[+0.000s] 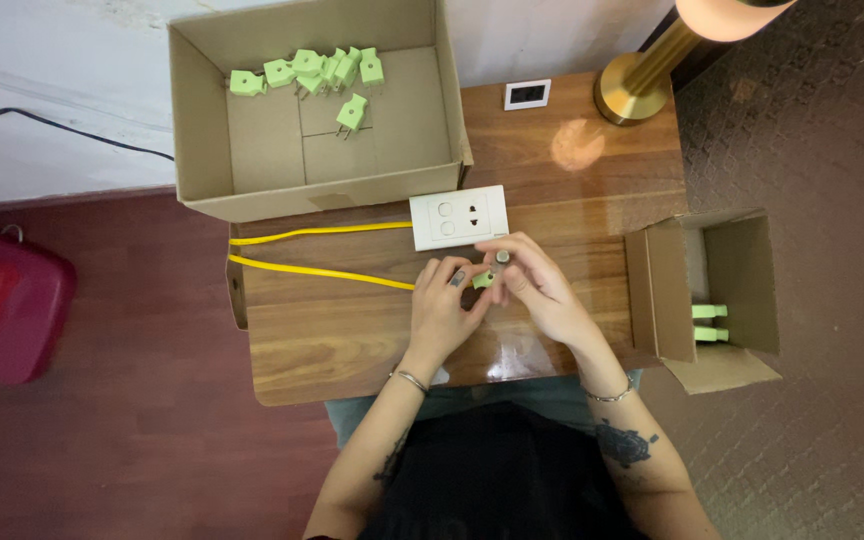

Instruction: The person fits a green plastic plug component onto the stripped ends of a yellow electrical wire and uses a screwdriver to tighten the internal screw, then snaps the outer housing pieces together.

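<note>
I see both hands pinching one small light-green plastic plug adapter [483, 280] between them, left hand [442, 305] and right hand [537, 290] pressed close, just below the white rectangular wall socket plate [458, 217] on the wooden worktop [352, 330]. I think the small adapter may slip from the fingertips, because the grip covers little of it.

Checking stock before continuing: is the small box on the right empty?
Not empty: the small box lies on its side, with two green plugs visible inside.
</note>
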